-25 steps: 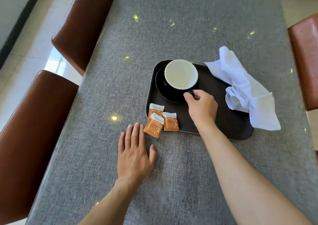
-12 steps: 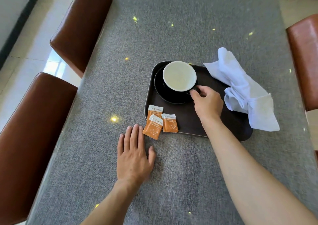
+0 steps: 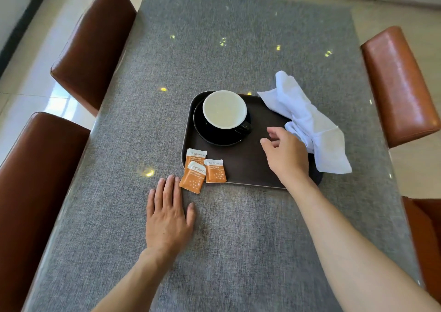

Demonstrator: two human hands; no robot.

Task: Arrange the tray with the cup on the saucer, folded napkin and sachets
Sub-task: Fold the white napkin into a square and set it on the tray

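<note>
A dark brown tray (image 3: 248,168) lies on the grey table. In its far left corner a black cup (image 3: 224,109) with a pale inside stands on a black saucer (image 3: 214,135), its handle pointing right. Three orange sachets (image 3: 201,169) overlap at the tray's near left corner, one hanging over the rim. A crumpled white napkin (image 3: 310,123) drapes over the tray's right edge. My right hand (image 3: 285,154) hovers over the tray between cup and napkin, fingers loosely apart and holding nothing. My left hand (image 3: 167,218) rests flat on the table just before the sachets.
The grey table cover (image 3: 238,252) stretches around the tray. Brown leather chairs stand at the left (image 3: 93,44), near left (image 3: 35,192), right (image 3: 398,85) and near right (image 3: 427,240).
My right hand has let go of the cup's handle and moved right, towards the napkin. The cup sits turned with its handle to the right. My left hand has stayed put.
</note>
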